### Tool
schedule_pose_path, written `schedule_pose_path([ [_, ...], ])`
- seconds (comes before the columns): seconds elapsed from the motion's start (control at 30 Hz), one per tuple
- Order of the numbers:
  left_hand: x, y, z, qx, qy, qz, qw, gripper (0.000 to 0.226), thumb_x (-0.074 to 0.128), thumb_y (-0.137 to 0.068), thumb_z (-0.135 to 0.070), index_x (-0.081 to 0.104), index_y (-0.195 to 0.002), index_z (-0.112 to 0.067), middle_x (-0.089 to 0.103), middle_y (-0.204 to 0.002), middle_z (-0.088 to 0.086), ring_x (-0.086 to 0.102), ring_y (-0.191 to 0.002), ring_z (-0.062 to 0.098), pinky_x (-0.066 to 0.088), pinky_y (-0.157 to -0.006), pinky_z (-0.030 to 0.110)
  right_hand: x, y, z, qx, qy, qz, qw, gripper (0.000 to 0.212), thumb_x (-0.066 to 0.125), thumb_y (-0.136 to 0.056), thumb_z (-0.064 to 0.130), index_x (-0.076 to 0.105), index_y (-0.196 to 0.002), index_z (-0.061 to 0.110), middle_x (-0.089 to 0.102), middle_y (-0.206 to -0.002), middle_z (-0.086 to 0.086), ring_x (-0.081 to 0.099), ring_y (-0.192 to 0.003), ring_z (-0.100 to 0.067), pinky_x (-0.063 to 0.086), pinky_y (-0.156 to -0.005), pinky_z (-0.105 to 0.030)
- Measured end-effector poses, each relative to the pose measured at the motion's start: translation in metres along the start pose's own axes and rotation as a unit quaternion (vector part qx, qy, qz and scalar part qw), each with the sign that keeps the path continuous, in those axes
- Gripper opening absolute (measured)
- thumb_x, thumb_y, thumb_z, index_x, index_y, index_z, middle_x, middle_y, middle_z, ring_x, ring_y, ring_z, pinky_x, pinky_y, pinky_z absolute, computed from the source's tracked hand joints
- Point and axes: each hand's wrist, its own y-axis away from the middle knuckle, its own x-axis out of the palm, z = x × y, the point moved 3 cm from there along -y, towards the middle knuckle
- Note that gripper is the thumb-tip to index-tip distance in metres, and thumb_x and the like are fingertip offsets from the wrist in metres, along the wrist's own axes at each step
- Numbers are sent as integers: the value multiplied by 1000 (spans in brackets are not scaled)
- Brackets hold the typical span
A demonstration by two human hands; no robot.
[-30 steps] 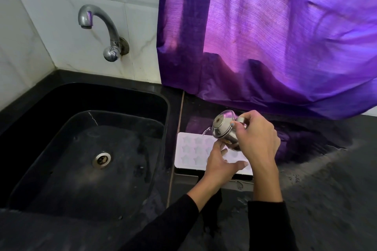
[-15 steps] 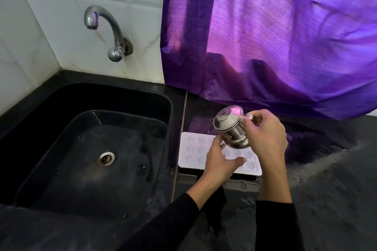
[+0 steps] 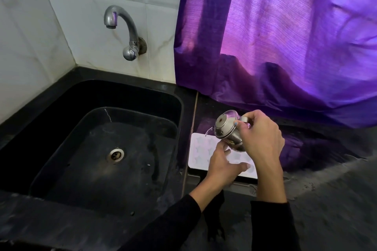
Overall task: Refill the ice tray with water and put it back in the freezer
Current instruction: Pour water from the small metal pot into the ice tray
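The right hand (image 3: 260, 140) grips a small steel kettle (image 3: 229, 130), tipped left, its spout just above the far left corner of the white ice tray (image 3: 199, 153). The tray lies on the black counter (image 3: 326, 199), long side running left to right. The left hand (image 3: 223, 166) rests open on it.

Both hands cover much of the ice tray (image 3: 201, 150), so its near cells stay hidden; the water level is too faint to judge.
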Motion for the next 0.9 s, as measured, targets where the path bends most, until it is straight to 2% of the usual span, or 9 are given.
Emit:
schedule_pose_path([
  [0.33,-2,-1,-1,-5,-3,15,1000,75,81,-69,-15,40,-131,-25,48,-123,-16,43,-129,10,42,-104,34,4,1,1,-9,18,-11,1000,13,60,-90,37,58,-96,26,63,-102,1,57,-97,-28,32,-73,-33],
  [0.53,-1,-3,1,-6,3,2,1000,74,82,-65,-19,45,-128,-24,54,-126,-11,45,-127,11,42,-104,37,5,0,-4,-4,10,-14,1000,13,61,-90,38,58,-94,27,63,-101,3,57,-95,-27,33,-73,-33],
  [0.7,0,-2,-3,15,17,-22,1000,70,79,-69,-13,45,-130,-21,56,-129,-5,46,-127,9,40,-106,32,3,-4,-16,21,-56,-8,998,15,64,-86,40,60,-90,27,65,-95,10,58,-93,-21,39,-76,-34],
  [0.9,10,4,-11,65,3,-33,997,66,75,-76,-15,44,-133,-26,54,-125,-15,45,-122,0,39,-102,25,-9,-6,-47,53,-167,-28,984,19,70,-78,43,63,-83,26,69,-87,10,65,-89,-15,50,-82,-41],
])
